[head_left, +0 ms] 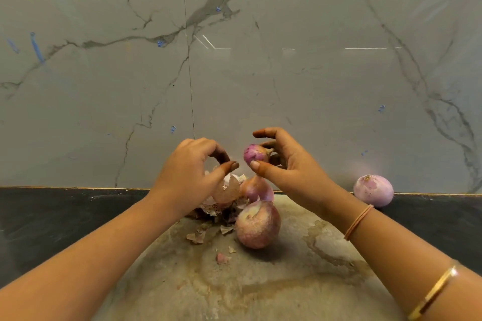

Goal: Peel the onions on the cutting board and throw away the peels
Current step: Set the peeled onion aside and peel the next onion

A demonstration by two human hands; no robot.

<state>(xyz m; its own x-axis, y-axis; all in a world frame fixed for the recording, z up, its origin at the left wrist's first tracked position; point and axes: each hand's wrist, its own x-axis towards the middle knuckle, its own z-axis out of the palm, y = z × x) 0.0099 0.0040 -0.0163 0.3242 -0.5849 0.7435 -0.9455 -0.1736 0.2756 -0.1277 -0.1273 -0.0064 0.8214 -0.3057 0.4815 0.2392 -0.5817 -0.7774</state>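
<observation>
My right hand point(289, 164) holds a small purple onion point(256, 154) in the air between thumb and fingers, above the cutting board point(287, 284). My left hand point(193, 172) is just to its left with thumb and forefinger curled close together, and a large papery peel point(226, 188) hangs right beneath the thumb. On the board below lie a big, partly skinned onion point(258, 224) and behind it a smaller pinkish onion point(257, 189). A heap of dry peels point(214, 210) sits under my left hand.
A pale peeled onion point(373, 190) rests on the dark countertop point(52, 216) at the right, against the marble wall point(234, 60). Small peel scraps point(223, 258) lie scattered on the board's near half.
</observation>
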